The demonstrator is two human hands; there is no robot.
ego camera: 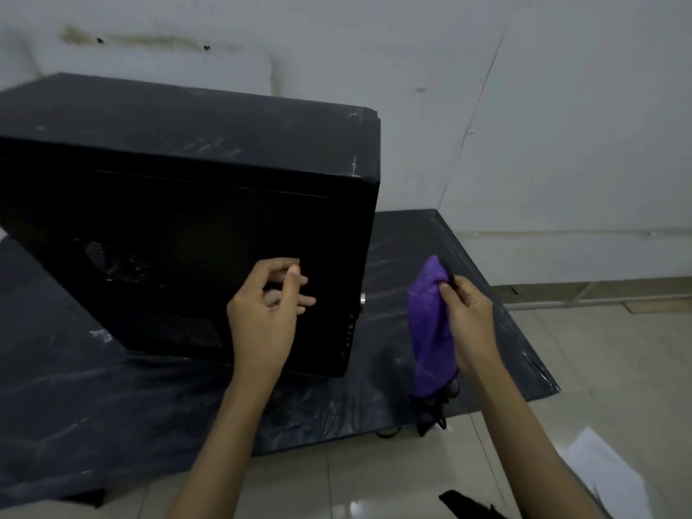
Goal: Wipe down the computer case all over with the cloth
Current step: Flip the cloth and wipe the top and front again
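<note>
Right hand [470, 324] gripping one cloth [430, 331], one case [179, 219]

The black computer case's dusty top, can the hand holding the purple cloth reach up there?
Probably yes. The right hand grips the bunched purple cloth just beside the black box-shaped computer case, nothing stands between them, and its top lies bare.

Single view: wide-angle camera worn on person's head. Faces forward and down, over person's own forearms, which enter from bottom edge. Close range: left hand [262, 312] and right hand [472, 324], gripping purple cloth [427, 324], sit in lower middle. Black computer case [179, 204] fills left of centre, top and side panel showing. Black plastic sheet [430, 249] and tiled floor [599, 350] lie below, white wall [524, 106] across top. Wall lines bow toward right edge.
</note>
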